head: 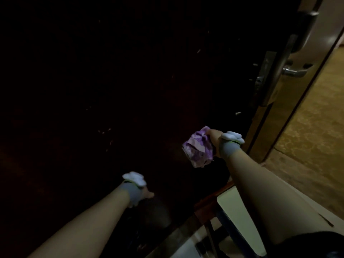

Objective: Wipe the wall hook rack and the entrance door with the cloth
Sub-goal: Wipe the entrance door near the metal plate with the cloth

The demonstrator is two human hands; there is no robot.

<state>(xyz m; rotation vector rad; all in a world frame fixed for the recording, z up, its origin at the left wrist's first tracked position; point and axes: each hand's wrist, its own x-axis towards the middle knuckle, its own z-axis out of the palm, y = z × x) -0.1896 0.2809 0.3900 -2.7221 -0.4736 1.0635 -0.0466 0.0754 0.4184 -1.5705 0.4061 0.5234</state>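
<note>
You are pressing the cloth [198,146], a bunched purple rag, against the dark door [111,90], low on its face and close to the latch edge. Your right hand [216,141] is clamping the cloth, fingers wrapped over the top of the bundle, so the grip on that side is closed around it. Your left hand [147,194] is reaching toward the door lower down and to the left; the fingers are lost in shadow, so I cannot tell whether they are spread flat or curled, or whether they are touching the panel. Each wrist is wearing a pale band.

The door is standing ajar, with the lock plate [265,71] and handle [294,70] showing well above the cloth. The hook rack is not showing in this view.

You seem to be working on the door step, on its lower section. The next stroke is probably calling for steady pressure along the panel while keeping the bundle from unfolding. The door is swinging freely on its hinges, so bracing it with your left hand would be helping. The area around the lock plate will be needing a tighter fold.
</note>
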